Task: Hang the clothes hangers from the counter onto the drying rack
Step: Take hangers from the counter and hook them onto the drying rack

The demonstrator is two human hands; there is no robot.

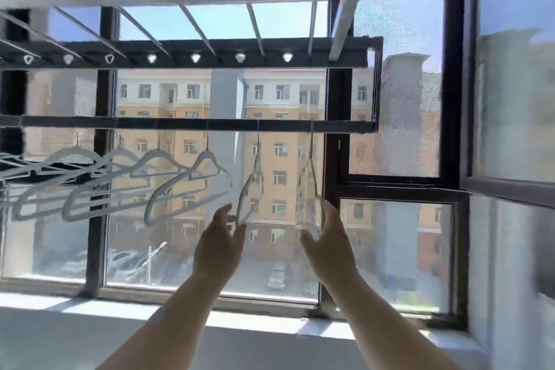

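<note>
Above the pale counter (45,339), the left hand (220,240) and right hand (329,240) were raised, fingers loosely spread and gripping nothing, each beside one of the white hangers (206,156) hung along the drying rack (180,123) before the window (452,99); apartment blocks (180,106) stood beyond.

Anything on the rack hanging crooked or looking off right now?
The two rightmost hangers on the lower rail hang turned edge-on, unlike the other hangers to their left, which sit angled in a row. The left hand and right hand are at their lower ends; grip is unclear. Nothing looks broken or dropped.
</note>
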